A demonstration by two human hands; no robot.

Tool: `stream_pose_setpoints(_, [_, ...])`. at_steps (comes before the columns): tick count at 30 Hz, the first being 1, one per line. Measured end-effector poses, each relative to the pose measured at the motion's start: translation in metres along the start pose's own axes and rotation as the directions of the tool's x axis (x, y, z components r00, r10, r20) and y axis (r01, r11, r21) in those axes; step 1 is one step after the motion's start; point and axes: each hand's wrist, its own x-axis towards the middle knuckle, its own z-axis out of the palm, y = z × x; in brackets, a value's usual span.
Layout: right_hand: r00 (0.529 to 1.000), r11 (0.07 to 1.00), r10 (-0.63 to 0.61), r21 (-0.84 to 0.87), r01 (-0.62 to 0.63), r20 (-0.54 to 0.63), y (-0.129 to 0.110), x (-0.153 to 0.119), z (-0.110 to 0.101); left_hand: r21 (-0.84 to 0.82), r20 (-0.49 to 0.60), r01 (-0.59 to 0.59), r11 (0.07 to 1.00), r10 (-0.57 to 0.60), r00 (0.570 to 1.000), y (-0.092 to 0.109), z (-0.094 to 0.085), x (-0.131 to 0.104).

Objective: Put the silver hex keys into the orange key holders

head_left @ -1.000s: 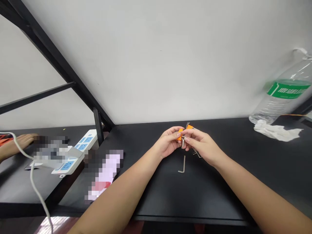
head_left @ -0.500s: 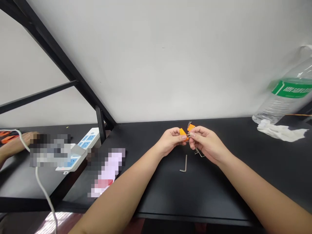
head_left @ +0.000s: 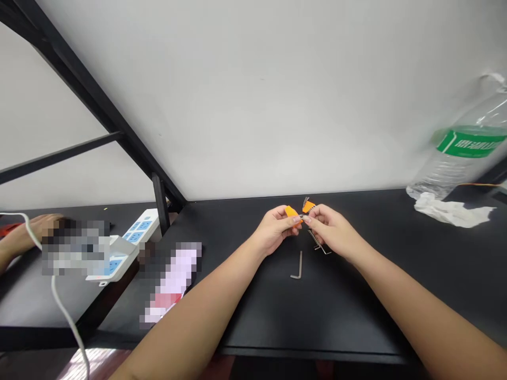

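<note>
My left hand [head_left: 276, 227] is closed around an orange plastic hex key holder [head_left: 292, 213], thumb on top. My right hand [head_left: 327, 226] pinches a small dark metal piece [head_left: 302, 216] against the near end of this holder; most of it is hidden by the fingertips. Just behind the fingers lies a second orange piece [head_left: 308, 206] with dark keys at its far end. Several thin hex keys [head_left: 319, 243] show under my right hand. One larger L-shaped hex key [head_left: 300, 265] lies alone on the black table, nearer to me.
On the left are a phone-like blurred object [head_left: 174, 282], a white power strip [head_left: 137, 232] with a white cable [head_left: 63, 306], and another person's hand [head_left: 47, 228]. A large plastic bottle [head_left: 455, 153] and crumpled tissue [head_left: 451, 211] stand at the right. Black frame bars [head_left: 99, 105] rise at left.
The orange holder in my left hand has tilted further left. My right hand has turned slightly, and more of the hex keys beneath it shows. The whole view has shifted a little.
</note>
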Motion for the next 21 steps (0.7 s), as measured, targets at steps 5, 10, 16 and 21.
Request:
stream_pose_setpoints(5, [0.871, 0.733, -0.193, -0.523, 0.434, 0.452, -0.009, -0.020, -0.007, 0.046, -0.094, -0.043, 0.998, 0.047, 0.995, -0.003, -0.010, 0.006])
stream_pose_setpoints(10, [0.764, 0.610, -0.181, -0.539, 0.581, 0.619, -0.007, -0.031, 0.007, 0.048, -0.155, -0.031, 0.998, 0.038, 0.987, -0.008, -0.014, 0.011])
stream_pose_setpoints(16, [0.826, 0.568, -0.162, -0.633, 0.526, 0.540, -0.001, -0.034, 0.019, 0.113, -0.163, -0.013, 0.994, 0.031, 0.986, -0.008, -0.009, 0.009])
stream_pose_setpoints(21, [0.872, 0.768, -0.246, -0.464, 0.441, 0.423, -0.006, -0.027, 0.017, 0.200, -0.140, -0.155, 0.967, 0.185, 0.973, -0.009, -0.002, 0.008])
